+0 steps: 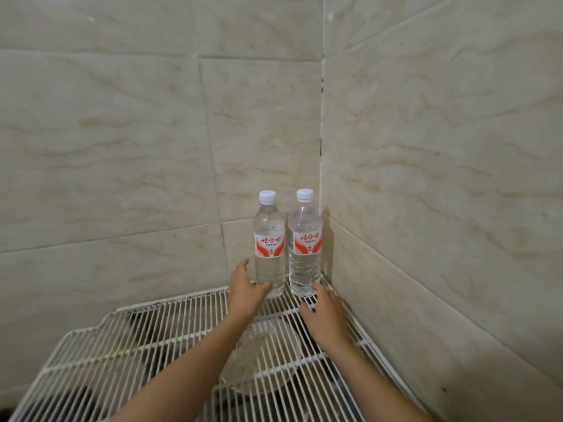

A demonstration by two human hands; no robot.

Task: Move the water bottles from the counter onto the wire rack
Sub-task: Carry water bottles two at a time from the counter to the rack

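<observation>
Two water bottles (pixel 286 243) already stand upright on the wire rack (pixel 152 339) just beyond both hands (pixel 283 300), whose fingers are spread loose, gripping nothing, so little seems left.

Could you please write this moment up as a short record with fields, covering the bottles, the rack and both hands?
setting: tiled wall corner
wire rack: white, fitted into the corner
left bottle: upright on the rack, white cap, red and white label
right bottle: upright on the rack beside it, nearest the corner
left hand: open, fingers at the left bottle's base, not closed round it
right hand: open, just in front of the right bottle's base
under the rack: a round clear container, seen through the wires
task state: both visible bottles on the rack
</observation>
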